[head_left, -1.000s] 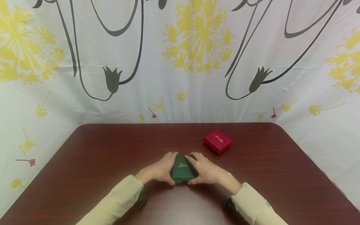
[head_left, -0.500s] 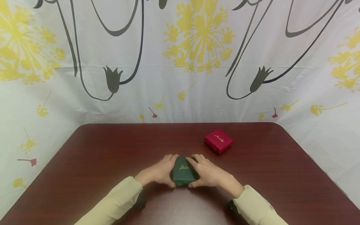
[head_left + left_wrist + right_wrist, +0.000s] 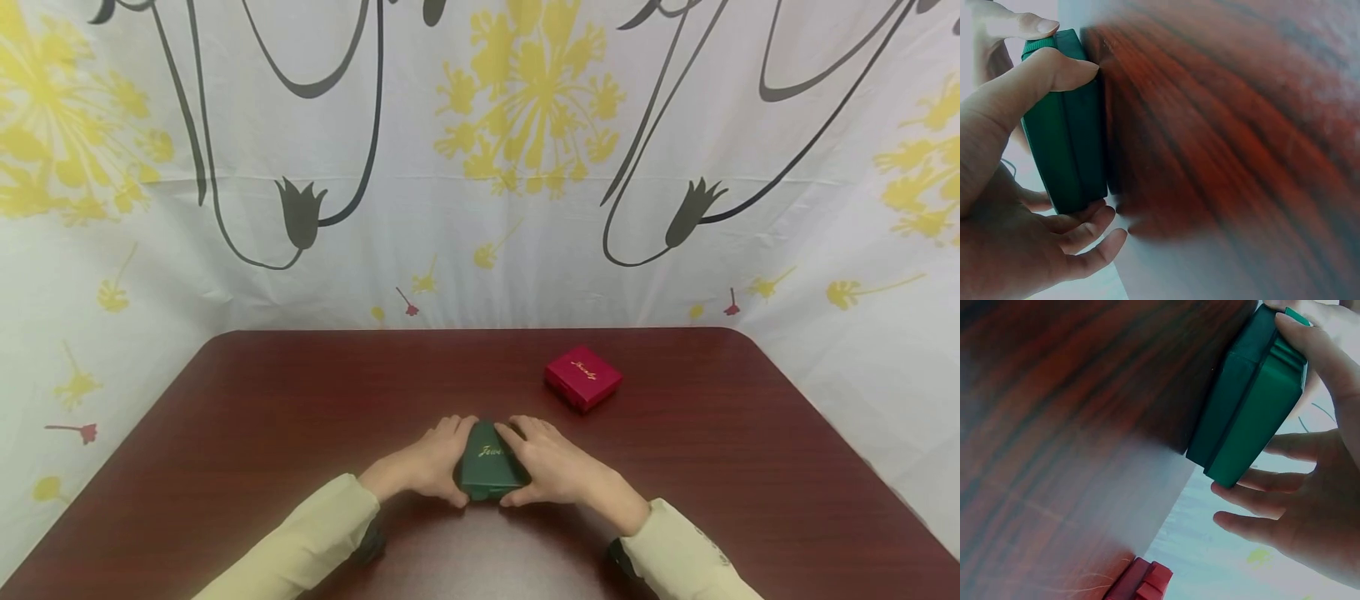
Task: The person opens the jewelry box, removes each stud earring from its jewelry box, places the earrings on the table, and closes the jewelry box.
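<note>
A green jewelry box (image 3: 486, 468) with gold lettering on its lid lies closed near the middle of the table. My left hand (image 3: 435, 465) grips its left side, the thumb at the near corner and the fingers round the far one. On the opposite side my right hand (image 3: 558, 468) holds it the same way, its index finger over the lid's edge. The left wrist view shows the green box (image 3: 1063, 150) with its base right at the wood. Part of the lettering is hidden by the right hand.
A red jewelry box (image 3: 582, 379) sits closed and turned at an angle, beyond the right hand. The dark brown table (image 3: 337, 375) ends at a white patterned curtain (image 3: 420, 167).
Both hands and the green box have shifted slightly toward the person, mostly during the first half second. The grip looks the same, and the red box stays in place.
</note>
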A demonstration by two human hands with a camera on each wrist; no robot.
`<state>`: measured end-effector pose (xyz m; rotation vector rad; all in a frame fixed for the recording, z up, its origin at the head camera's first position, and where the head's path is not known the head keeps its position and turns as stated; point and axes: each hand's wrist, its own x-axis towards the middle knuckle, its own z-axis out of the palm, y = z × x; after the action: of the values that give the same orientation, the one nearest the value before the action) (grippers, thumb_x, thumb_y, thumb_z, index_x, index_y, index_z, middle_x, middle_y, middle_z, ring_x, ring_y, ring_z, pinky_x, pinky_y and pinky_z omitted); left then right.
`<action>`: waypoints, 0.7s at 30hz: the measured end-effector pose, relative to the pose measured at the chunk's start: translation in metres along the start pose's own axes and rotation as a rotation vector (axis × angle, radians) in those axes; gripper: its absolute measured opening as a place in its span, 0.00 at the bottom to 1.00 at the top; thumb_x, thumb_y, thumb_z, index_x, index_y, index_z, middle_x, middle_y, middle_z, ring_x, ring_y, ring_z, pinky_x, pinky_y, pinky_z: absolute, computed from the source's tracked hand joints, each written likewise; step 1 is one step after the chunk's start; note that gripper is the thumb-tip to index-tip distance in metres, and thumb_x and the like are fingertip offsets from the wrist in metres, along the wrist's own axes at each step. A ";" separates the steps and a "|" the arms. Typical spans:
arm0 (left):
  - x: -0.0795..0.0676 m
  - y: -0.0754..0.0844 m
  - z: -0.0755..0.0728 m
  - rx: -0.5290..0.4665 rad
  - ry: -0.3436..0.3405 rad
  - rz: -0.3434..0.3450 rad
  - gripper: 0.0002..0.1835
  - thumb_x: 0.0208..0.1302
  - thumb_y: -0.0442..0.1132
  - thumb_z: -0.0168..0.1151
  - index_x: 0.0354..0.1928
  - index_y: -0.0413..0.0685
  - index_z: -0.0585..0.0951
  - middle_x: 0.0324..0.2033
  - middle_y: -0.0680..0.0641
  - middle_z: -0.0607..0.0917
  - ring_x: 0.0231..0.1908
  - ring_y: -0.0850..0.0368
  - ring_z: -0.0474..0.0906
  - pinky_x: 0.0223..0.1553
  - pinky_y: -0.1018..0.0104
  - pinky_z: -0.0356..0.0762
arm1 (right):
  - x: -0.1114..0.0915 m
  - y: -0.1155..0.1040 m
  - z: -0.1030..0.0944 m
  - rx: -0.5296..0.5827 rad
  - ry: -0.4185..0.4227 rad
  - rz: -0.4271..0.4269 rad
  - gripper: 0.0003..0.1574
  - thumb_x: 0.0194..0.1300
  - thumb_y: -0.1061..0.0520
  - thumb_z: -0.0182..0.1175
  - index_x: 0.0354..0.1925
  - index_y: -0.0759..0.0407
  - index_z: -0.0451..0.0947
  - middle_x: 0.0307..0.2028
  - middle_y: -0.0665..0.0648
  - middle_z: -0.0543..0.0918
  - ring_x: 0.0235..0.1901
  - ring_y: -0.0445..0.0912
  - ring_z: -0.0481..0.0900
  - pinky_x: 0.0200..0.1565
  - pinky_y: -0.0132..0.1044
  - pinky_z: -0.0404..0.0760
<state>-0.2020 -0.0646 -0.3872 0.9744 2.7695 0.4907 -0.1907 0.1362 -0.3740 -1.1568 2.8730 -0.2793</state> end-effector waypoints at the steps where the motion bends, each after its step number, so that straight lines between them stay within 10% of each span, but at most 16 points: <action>1: 0.000 0.000 0.000 -0.002 -0.003 -0.002 0.53 0.30 0.45 0.75 0.60 0.34 0.56 0.45 0.44 0.68 0.46 0.51 0.65 0.47 0.57 0.68 | 0.001 -0.001 0.000 -0.004 0.002 -0.004 0.54 0.41 0.39 0.68 0.58 0.69 0.62 0.53 0.67 0.67 0.53 0.58 0.66 0.54 0.50 0.66; 21: -0.001 -0.005 0.002 -0.100 0.012 0.045 0.50 0.31 0.41 0.74 0.58 0.36 0.58 0.43 0.48 0.68 0.45 0.55 0.64 0.45 0.62 0.70 | 0.015 -0.011 0.002 -0.036 -0.008 -0.057 0.53 0.41 0.41 0.69 0.58 0.69 0.62 0.52 0.65 0.67 0.51 0.54 0.67 0.51 0.44 0.70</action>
<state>-0.2037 -0.0682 -0.3905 1.0161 2.7092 0.6375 -0.1934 0.1177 -0.3737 -1.2440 2.8531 -0.2245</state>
